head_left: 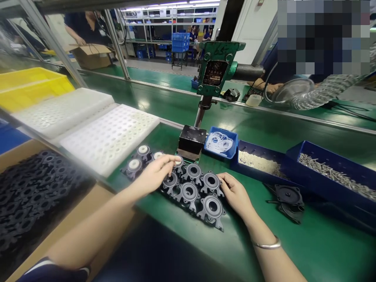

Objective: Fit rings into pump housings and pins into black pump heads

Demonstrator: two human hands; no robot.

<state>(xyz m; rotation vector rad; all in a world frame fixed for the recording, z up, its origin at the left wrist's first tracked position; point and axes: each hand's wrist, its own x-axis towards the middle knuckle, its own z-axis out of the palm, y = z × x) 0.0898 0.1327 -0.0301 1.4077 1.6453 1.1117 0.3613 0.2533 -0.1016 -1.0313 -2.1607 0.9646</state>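
Round black plastic housings [189, 192] stand side by side in two rows on the green bench. White round inserts [134, 165] sit in the centres of those at the left end, while the nearer right ones show dark centre holes. My left hand [155, 174] is over the middle of the rows, its fingers bent together, fingertips at a housing with a white insert [178, 161]. Whatever lies between those fingers is hidden. At the right end, my right hand [236, 194] has its curled fingers against the edge of a black housing [211, 180].
A green hand press [217, 70] rises behind the rows. White perforated trays [110, 137] and a box of black parts [32, 196] lie left. Blue bins hold white rings [219, 143], small pale pieces [258, 162] and screws [335, 174]. Black parts [288, 199] lie right. Co-workers are beyond.
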